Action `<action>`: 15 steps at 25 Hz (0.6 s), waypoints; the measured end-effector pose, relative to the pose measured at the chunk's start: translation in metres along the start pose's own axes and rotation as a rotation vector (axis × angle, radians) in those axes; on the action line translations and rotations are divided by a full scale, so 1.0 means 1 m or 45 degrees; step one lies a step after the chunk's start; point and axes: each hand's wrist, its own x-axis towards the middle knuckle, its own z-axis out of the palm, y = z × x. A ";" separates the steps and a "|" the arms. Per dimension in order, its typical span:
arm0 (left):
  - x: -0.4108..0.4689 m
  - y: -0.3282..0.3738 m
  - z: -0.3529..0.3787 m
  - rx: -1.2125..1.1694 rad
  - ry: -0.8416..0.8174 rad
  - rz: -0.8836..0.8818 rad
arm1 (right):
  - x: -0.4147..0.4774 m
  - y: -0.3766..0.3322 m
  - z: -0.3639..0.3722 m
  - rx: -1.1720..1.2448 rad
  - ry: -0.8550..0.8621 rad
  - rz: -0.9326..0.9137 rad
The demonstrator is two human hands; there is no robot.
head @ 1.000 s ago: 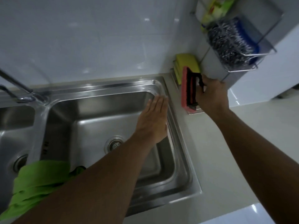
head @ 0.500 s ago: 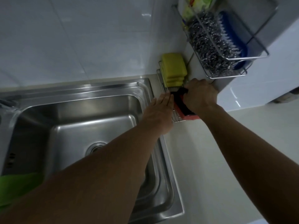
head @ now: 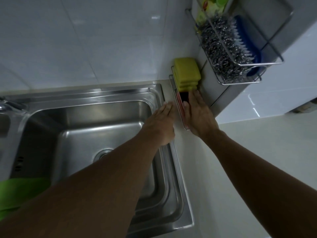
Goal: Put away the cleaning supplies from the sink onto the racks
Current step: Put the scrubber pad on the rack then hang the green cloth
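Observation:
A red and black scrubbing pad [head: 182,99] lies in the low wire rack [head: 172,83] on the counter, just in front of a stack of yellow sponges [head: 187,71]. My right hand [head: 197,114] lies flat on top of the pad with fingers stretched out, covering most of it. My left hand [head: 161,122] is flat and empty, resting on the sink's right rim [head: 169,152] just left of the rack. A green cloth [head: 18,193] lies at the left of the sink, partly hidden by my left arm.
A wall-mounted wire rack [head: 243,63] above holds steel wool scourers [head: 221,54], a blue brush [head: 247,43] and a green-and-yellow packet [head: 207,7]. A faucet [head: 5,103] shows at the far left. Pale counter [head: 257,152] extends to the right of the sink.
My right hand carried the upright red pad down into the low rack and now lies flat on it. My left hand moved from over the basin to the rim beside the rack.

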 end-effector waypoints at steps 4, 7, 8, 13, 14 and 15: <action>-0.030 -0.023 -0.006 0.030 0.010 -0.064 | -0.024 -0.002 0.006 0.018 0.008 -0.056; -0.066 -0.049 -0.013 0.054 0.066 -0.112 | -0.042 -0.030 0.008 0.118 -0.029 -0.202; -0.080 -0.060 -0.014 0.052 0.075 -0.132 | -0.051 -0.043 0.010 0.147 -0.063 -0.240; -0.165 -0.124 -0.019 0.043 0.073 -0.270 | -0.101 -0.140 0.036 0.322 -0.173 -0.267; -0.185 -0.141 -0.020 0.066 0.056 -0.308 | -0.111 -0.164 0.042 0.377 -0.212 -0.266; -0.206 -0.158 -0.021 0.069 0.045 -0.344 | -0.119 -0.188 0.048 0.429 -0.246 -0.277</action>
